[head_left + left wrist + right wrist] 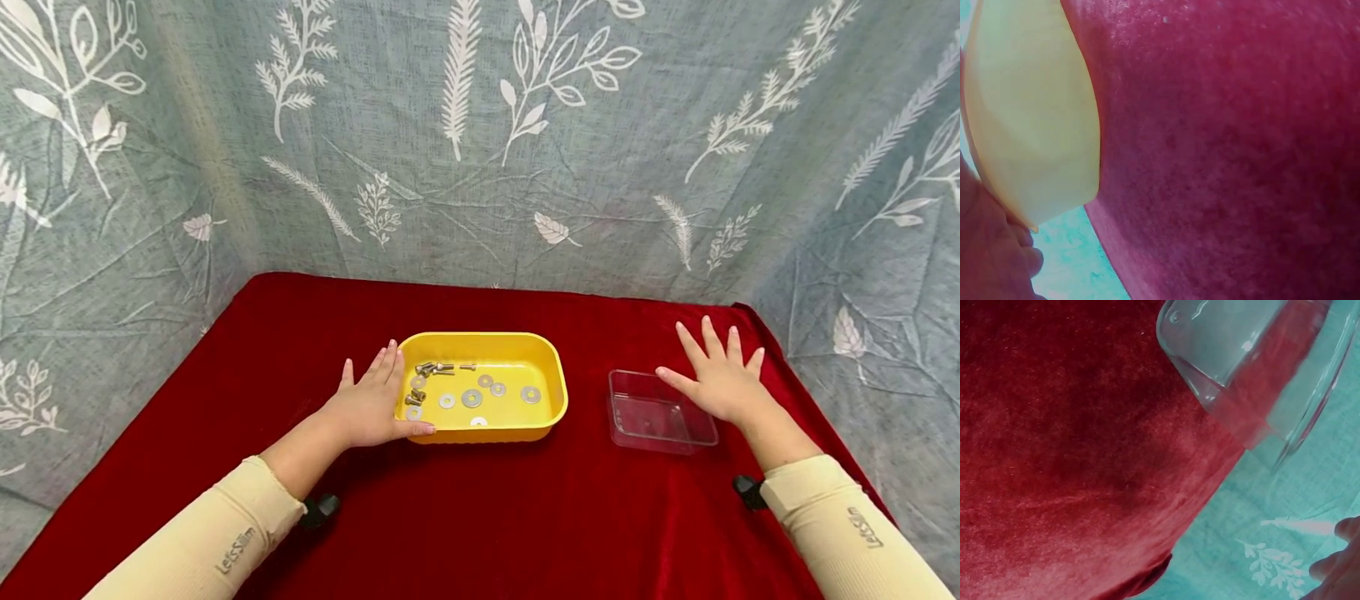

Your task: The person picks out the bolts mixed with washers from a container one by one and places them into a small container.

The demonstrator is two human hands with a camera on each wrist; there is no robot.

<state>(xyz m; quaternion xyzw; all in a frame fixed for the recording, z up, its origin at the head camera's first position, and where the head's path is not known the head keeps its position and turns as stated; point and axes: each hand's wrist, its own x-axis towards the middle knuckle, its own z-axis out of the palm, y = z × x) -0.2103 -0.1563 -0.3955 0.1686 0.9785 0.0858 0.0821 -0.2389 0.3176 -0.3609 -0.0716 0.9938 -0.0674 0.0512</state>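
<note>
Mid-frame, on the dark red velvety cloth [495,517], sits a yellow rounded rectangular tub [480,435] w/ flat round metal washers [472,406] scattered across its floor & small metal screws [444,367] mostly toward its left end; from where I stand, the person's left hand [367,406] lies straight-fingered along its left wall, thumb at the front rim, prob to steady it rather than grip. Ctr-right, well apart from the left, the right hand [720,385] splays its fingers by the upper right corner of a clear rectangular plastic box [652,443], clasping nothing, tho I can't tell if it touches. Both cream fabric sleeves [202,533] read "Let'sSlim" AFAICT.
</note>
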